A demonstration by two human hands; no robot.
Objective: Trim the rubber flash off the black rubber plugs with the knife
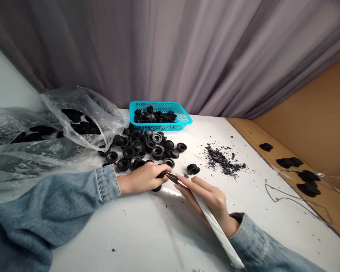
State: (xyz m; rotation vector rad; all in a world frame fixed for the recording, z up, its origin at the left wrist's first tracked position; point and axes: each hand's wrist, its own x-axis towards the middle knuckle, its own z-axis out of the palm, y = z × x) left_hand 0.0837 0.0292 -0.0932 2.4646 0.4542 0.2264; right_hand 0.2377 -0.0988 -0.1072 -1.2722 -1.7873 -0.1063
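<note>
My left hand [147, 176] is closed on a small black rubber plug [162, 174], with the fingers hiding part of it. My right hand [208, 194] grips a slim tool [212, 221] with a pointed metal tip and a long white-wrapped handle. The tip meets the edge of the held plug, or lies very close to it. Behind my left hand spreads a heap of ribbed black plugs [138, 145], some showing hollow ends. One loose plug [193, 169] lies on its side beyond my right fingers. Another plug is partly hidden under my left hand.
A turquoise basket [162, 127] with black plugs stands at the back of the white table [147, 234]. Clear plastic bags [102, 117] holding dark pieces lie at left. Black shavings [223, 160] are piled right of centre. Several black pieces [308, 189] and a wire [294, 198] lie at right.
</note>
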